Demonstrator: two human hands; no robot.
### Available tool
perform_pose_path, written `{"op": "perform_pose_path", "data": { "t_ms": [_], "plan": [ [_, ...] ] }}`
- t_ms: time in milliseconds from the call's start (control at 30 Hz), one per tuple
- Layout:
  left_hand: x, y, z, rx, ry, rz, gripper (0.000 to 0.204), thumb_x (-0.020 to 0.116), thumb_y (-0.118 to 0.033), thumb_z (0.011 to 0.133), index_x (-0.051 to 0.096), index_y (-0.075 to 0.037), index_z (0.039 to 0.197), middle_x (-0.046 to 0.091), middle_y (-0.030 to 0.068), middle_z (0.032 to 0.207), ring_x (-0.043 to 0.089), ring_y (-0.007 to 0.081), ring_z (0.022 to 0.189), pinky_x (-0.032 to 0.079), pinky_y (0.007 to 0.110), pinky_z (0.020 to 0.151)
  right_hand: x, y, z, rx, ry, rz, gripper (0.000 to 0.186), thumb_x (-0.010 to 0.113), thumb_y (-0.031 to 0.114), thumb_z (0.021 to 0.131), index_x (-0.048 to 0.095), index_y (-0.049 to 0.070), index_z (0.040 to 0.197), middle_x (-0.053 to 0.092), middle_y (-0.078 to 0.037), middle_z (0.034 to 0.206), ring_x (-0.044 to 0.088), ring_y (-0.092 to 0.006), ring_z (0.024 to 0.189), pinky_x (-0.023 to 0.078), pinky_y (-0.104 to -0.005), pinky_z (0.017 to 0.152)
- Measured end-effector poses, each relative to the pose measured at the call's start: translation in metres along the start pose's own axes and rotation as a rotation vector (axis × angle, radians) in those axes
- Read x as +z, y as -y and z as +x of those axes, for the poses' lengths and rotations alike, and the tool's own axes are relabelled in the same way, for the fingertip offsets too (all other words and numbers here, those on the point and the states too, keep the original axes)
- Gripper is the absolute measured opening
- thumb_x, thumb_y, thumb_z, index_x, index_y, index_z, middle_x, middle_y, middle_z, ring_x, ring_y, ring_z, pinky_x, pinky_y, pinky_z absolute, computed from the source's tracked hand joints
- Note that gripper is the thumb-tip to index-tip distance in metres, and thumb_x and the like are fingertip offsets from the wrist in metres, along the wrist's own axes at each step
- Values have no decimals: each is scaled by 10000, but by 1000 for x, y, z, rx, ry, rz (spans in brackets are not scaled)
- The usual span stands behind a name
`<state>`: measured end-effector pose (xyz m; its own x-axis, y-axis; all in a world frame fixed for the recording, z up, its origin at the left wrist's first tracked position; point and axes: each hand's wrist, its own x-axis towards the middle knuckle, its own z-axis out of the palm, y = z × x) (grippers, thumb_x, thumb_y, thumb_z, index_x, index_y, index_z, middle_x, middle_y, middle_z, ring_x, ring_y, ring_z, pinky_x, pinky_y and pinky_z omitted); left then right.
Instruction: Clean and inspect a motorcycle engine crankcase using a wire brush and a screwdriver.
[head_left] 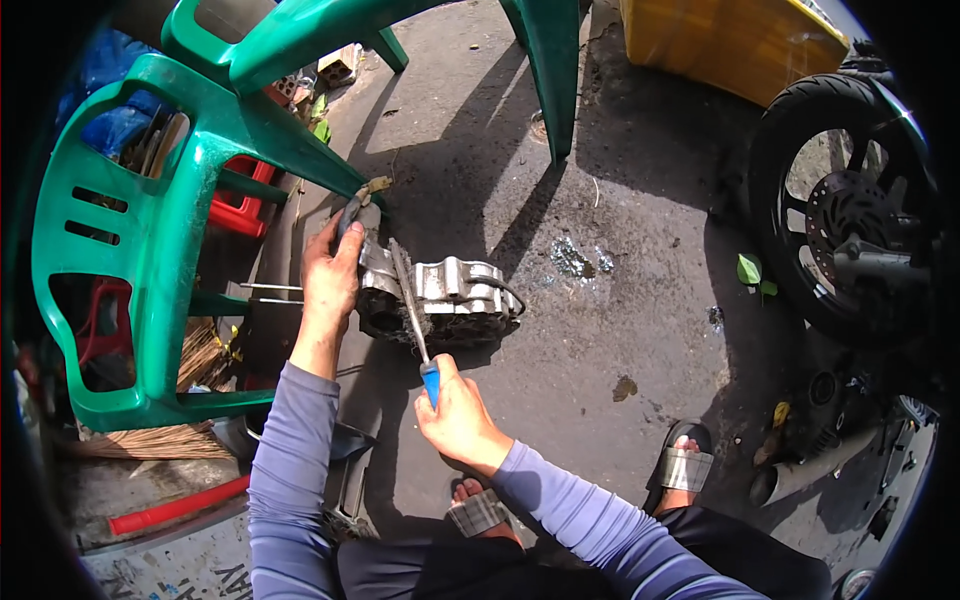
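Observation:
My left hand [330, 268] is closed on a dark hose-like piece [350, 213] with a tan end, at the left end of a metal engine casing [459, 285] lying on the ground. My right hand [452, 420] grips the blue handle [431, 381] of a long thin metal tool [408, 290], whose shaft slants up across the casing's left part and has dark, fuzzy grime along its lower part. Two thin rods [268, 295] stick out leftward from the casing. The underside of the casing is in shadow.
Green plastic chairs [165, 280] stand left and ahead, with red stools [236, 212] and straw brooms [160, 443] behind and below. A yellow bin [725, 45] is at upper right, a motorcycle wheel [778, 145] at right, and loose pipe parts [815, 465] at lower right. My sandalled feet are below.

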<state>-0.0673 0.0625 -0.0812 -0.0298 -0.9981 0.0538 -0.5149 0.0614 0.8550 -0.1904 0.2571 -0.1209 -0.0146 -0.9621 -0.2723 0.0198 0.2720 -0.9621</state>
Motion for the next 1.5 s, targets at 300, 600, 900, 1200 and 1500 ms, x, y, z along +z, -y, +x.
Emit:
{"op": "perform_pose_path", "data": {
  "t_ms": [300, 600, 900, 1200, 1500],
  "plan": [
    [-4, -8, 3, -55, 30, -79, 401, 622, -233, 937, 612, 23, 1244, 662, 55, 1063, 575, 111, 949, 448, 258, 859, -6, -16, -2, -74, 53, -68, 324, 588, 43, 820, 386, -19, 1065, 567, -285, 686, 611, -505, 730, 457, -545, 634],
    [3, -19, 6, -50, 89, -204, 371, 612, -198, 938, 616, 24, 1234, 646, 33, 1029, 561, 95, 911, 447, 239, 822, -13, -43, 12, -135, -10, -162, 321, 590, 51, 807, 393, 3, 1056, 554, -273, 656, 593, -496, 678, 458, -519, 586],
    [3, -13, 8, -67, 108, -250, 379, 619, -196, 929, 616, 26, 1236, 669, 52, 1038, 593, 113, 930, 457, 254, 847, -11, -34, 15, -192, -15, -149, 314, 598, 44, 805, 395, 7, 1041, 548, -267, 658, 578, -514, 691, 448, -533, 594],
    [-1, -16, 2, -22, 110, -212, 382, 513, -258, 978, 627, 6, 1230, 660, 78, 1115, 593, 141, 1020, 439, 282, 921, -31, 9, 27, -186, 37, -160, 337, 593, 36, 788, 432, -25, 1078, 547, -273, 677, 596, -494, 728, 456, -511, 627],
    [8, -19, -8, 110, 74, -97, 424, 394, -318, 1032, 648, -43, 1229, 612, 120, 1055, 500, 208, 1022, 387, 329, 976, -41, 9, 21, -122, 72, -150, 324, 583, 74, 779, 457, -7, 1066, 565, -271, 697, 617, -482, 735, 486, -498, 672]
  ]
}}
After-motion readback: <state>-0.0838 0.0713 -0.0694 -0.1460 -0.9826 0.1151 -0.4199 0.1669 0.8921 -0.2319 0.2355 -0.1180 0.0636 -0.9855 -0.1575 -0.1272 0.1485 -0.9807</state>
